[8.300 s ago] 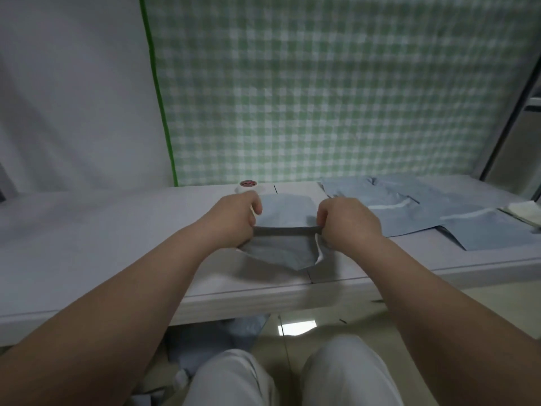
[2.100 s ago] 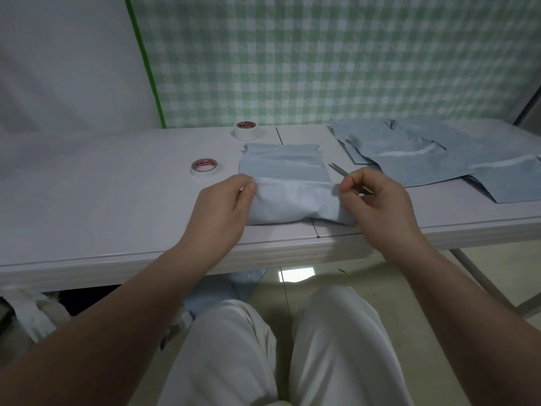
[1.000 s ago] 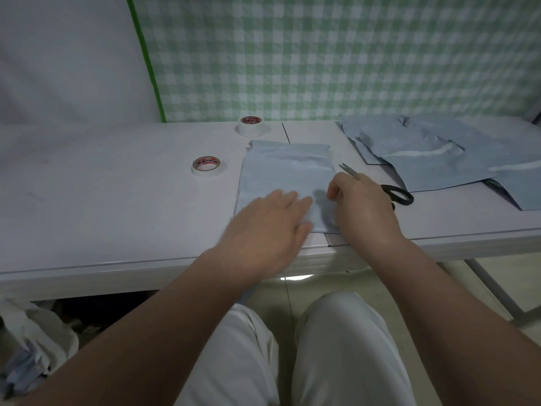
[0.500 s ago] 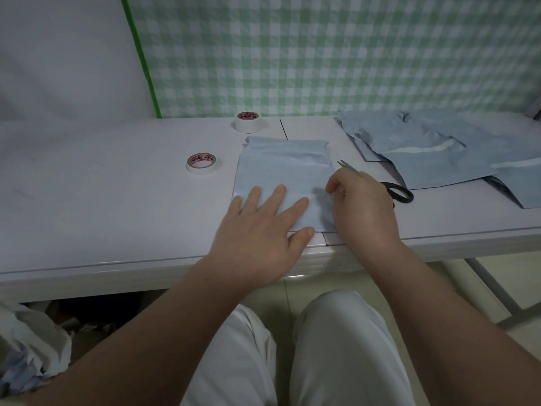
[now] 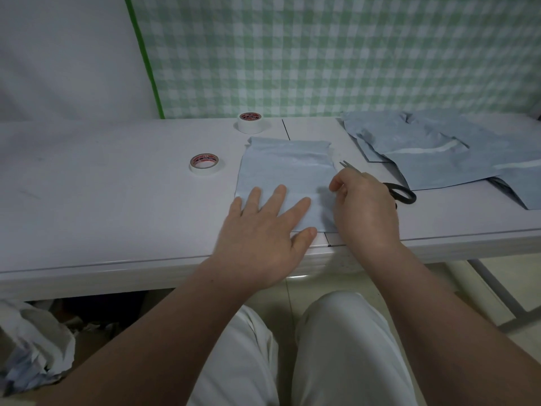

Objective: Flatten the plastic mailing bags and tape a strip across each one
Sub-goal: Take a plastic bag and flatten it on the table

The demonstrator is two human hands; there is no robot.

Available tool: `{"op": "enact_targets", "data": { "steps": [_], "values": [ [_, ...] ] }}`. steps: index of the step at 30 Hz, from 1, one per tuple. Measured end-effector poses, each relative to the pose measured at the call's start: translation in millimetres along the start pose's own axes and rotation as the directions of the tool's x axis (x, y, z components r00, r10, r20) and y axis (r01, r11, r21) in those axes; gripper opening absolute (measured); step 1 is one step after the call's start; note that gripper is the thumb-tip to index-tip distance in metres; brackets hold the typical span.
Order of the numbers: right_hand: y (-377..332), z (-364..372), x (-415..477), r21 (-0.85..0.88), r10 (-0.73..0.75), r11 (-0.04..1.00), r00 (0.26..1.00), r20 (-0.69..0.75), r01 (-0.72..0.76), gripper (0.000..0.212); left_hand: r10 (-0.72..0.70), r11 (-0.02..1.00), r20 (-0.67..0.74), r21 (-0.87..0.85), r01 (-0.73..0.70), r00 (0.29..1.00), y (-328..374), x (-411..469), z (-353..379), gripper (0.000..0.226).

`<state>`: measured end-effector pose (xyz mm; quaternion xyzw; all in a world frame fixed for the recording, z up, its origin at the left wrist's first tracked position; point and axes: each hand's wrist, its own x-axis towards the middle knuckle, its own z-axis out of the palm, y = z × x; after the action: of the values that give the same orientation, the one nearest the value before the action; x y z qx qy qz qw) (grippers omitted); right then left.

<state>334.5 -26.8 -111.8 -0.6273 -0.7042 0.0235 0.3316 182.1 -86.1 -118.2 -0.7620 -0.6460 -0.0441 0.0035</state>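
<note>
- Scissors lie mostly behind my right hand; only the metal blade tips and one black handle loop show.
- My right fingers are curled at the right edge of the mailing bag, their tips turned away from me. I cannot tell whether they pinch the plastic or only rest on it.
- My left hand lies flat with fingers straight and spread, pressing the bag's near left part and covering that corner.
- At the right, a heap of mailing bags overlaps itself and runs off the frame, so I cannot count them.
- The bag under my hands is thin blue-grey plastic, rectangular and faintly wrinkled, with a folded band across its far end and a crease across near my fingers.
- Two rolls of white tape, rings with red printed cores too small to read: the near roll sits just left of the bag, the far roll beyond its far left corner.
- All of it lies on a smooth white table with a seam running under the bag, which sits at the front edge.
- Behind hangs a green-and-white checked cloth with a green border, and a plain white sheet to its left.
- Below are my white trousers, pale floor tiles, and crumpled white material under the table's left end.
</note>
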Motion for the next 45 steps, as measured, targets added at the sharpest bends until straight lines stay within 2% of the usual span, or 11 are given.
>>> {"op": "enact_targets", "data": {
  "steps": [4, 7, 9, 12, 17, 19, 24, 31, 38, 43, 45],
  "values": [
    [-3, 0, -6, -0.097, -0.013, 0.995, 0.994, -0.105, 0.003, 0.024, -0.004, 1.000, 0.023, -0.006, 0.004, 1.000, 0, 1, -1, 0.062],
    [-14, -2, -18, -0.103, -0.190, 0.980, 0.963, -0.193, 0.172, 0.018, 0.007, 1.000, -0.002, -0.009, -0.007, 1.000, 0, 1, -1, 0.062],
    [-23, -1, -28, -0.048, -0.287, 0.958, 0.955, -0.076, 0.284, 0.017, 0.012, 1.000, -0.008, 0.002, -0.012, 1.000, 0, 0, -2, 0.069],
    [-27, -2, -40, 0.000, -0.246, 0.969, 0.960, 0.132, 0.249, 0.020, -0.002, 1.000, 0.021, -0.022, 0.002, 1.000, 1, 1, -4, 0.055],
    [-25, -4, -41, -0.104, -0.328, 0.931, 0.927, 0.183, 0.350, 0.016, -0.027, 0.998, 0.007, -0.052, 0.028, 1.000, 0, 3, -5, 0.056],
    [-24, -4, -41, -0.136, -0.313, 0.929, 0.928, 0.204, 0.343, 0.019, -0.035, 0.998, 0.002, -0.045, 0.035, 0.999, -1, 4, -4, 0.056],
    [-18, 0, -40, -0.187, -0.273, 0.931, 0.938, 0.213, 0.313, 0.051, -0.043, 0.999, -0.024, -0.012, 0.043, 0.999, -7, 5, -2, 0.056],
    [-16, -5, -37, -0.209, -0.172, 0.946, 0.931, 0.322, 0.248, 0.029, -0.132, 0.991, 0.014, -0.006, 0.132, 0.991, -19, -2, -7, 0.055],
    [-15, -6, -37, -0.218, -0.146, 0.949, 0.929, 0.341, 0.230, 0.030, -0.213, 0.975, 0.045, -0.049, 0.215, 0.976, -37, -12, -14, 0.055],
    [-14, -6, -39, -0.213, -0.136, 0.952, 0.926, 0.351, 0.220, 0.045, -0.254, 0.967, 0.013, -0.012, 0.255, 0.967, -46, -17, -13, 0.055],
    [-15, -6, -40, -0.220, -0.136, 0.950, 0.928, 0.347, 0.222, 0.048, -0.271, 0.963, -0.030, 0.003, 0.271, 0.962, -45, -18, -12, 0.063]
  ]
}}
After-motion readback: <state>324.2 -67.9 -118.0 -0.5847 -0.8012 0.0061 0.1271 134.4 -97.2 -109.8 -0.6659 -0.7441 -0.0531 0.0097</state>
